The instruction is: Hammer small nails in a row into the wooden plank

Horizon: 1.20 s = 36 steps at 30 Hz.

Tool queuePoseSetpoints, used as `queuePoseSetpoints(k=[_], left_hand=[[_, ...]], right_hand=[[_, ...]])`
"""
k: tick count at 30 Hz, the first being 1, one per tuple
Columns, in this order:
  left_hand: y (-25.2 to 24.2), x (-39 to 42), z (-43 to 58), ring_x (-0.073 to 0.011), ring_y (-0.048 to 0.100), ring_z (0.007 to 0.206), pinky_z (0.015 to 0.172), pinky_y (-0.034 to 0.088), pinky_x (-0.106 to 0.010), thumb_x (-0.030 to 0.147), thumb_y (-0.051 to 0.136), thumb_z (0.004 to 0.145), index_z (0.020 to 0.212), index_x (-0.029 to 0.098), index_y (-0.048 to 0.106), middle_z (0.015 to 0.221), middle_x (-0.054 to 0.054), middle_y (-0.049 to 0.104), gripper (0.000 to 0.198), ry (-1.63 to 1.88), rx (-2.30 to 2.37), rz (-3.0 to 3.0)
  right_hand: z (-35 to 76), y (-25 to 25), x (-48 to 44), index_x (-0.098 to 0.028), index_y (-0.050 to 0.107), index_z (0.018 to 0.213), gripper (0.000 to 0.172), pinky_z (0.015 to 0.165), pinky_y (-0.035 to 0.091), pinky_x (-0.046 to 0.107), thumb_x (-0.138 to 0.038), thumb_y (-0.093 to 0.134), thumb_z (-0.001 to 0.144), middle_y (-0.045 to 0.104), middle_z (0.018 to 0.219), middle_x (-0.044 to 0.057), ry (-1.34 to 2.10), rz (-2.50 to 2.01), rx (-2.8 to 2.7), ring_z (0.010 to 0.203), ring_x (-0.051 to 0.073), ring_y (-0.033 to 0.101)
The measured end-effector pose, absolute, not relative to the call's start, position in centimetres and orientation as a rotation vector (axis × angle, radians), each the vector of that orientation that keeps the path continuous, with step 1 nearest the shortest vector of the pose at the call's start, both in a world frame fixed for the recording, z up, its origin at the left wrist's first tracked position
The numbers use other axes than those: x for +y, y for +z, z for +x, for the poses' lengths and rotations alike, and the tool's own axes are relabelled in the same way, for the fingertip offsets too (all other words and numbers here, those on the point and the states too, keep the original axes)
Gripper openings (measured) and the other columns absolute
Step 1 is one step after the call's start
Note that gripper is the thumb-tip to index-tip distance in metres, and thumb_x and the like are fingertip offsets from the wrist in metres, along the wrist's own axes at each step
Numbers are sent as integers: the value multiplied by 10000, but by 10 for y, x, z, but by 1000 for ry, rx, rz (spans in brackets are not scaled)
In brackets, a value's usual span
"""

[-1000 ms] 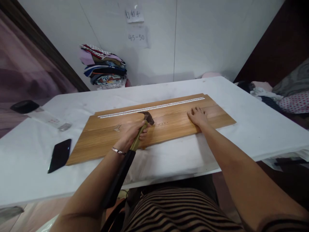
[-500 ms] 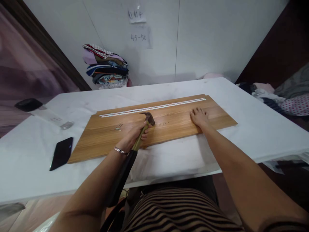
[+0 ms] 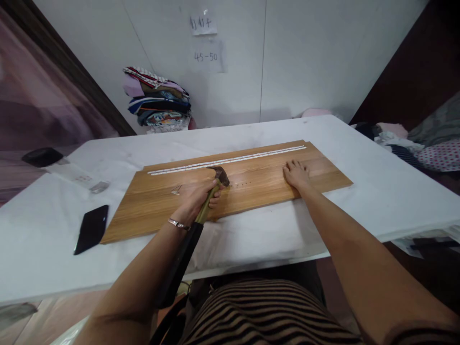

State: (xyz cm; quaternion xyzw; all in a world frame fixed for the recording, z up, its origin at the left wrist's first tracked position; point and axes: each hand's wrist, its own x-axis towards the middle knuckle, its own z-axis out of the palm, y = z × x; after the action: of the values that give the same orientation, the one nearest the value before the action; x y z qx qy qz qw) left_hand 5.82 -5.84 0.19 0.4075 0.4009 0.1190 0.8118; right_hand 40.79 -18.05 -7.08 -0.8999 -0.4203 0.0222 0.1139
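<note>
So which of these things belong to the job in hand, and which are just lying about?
Part of the job, it seems:
hammer, in the left hand
wooden board, under the right hand
loose nails, on the board

Apparently just lying about:
phone, beside the board
stacked clothes, by the wall

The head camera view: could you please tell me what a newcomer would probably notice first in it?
Probably the claw hammer, held near its head by the left hand over the middle of a wood-grain board, with the right hand resting on the board farther right. The eye may then go to the colorful pile of folded clothes against the wall, behind the white table.
</note>
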Motion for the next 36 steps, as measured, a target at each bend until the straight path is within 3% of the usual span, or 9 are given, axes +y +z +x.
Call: queuePoseSetpoints(k=[8, 19, 30, 36], left_hand=[[0, -58, 57, -43, 340, 386, 339, 264, -133, 385, 573, 959, 911, 151, 580, 598, 51, 444, 239, 255, 859, 887], [2, -59, 59, -46, 332, 374, 320, 265, -131, 360, 474, 1011, 908, 147, 576, 592, 52, 428, 258, 268, 886, 885], [-1, -59, 57, -52, 357, 376, 319, 277, -131, 352, 579, 963, 911, 156, 577, 592, 49, 437, 203, 249, 828, 810], [2, -60, 58, -48, 337, 382, 326, 281, -128, 360, 536, 984, 929, 162, 578, 594, 53, 437, 210, 264, 809, 835]], right_hand=[[408, -71, -180, -190, 605, 1325, 482, 1146, 289, 579, -378, 261, 1044, 515, 1529, 172, 66, -2636, -1239, 1431, 329, 398], [407, -69, -181, -177, 608, 1314, 478, 1137, 299, 576, -372, 271, 1038, 537, 1497, 180, 68, -2632, -1239, 1410, 330, 416], [408, -70, -181, -195, 606, 1316, 477, 1147, 289, 581, -388, 266, 1043, 525, 1521, 171, 64, -2631, -1240, 1438, 327, 391], [409, -70, -181, -195, 607, 1315, 478, 1143, 291, 579, -383, 261, 1043, 527, 1519, 171, 69, -2648, -1237, 1427, 326, 405]])
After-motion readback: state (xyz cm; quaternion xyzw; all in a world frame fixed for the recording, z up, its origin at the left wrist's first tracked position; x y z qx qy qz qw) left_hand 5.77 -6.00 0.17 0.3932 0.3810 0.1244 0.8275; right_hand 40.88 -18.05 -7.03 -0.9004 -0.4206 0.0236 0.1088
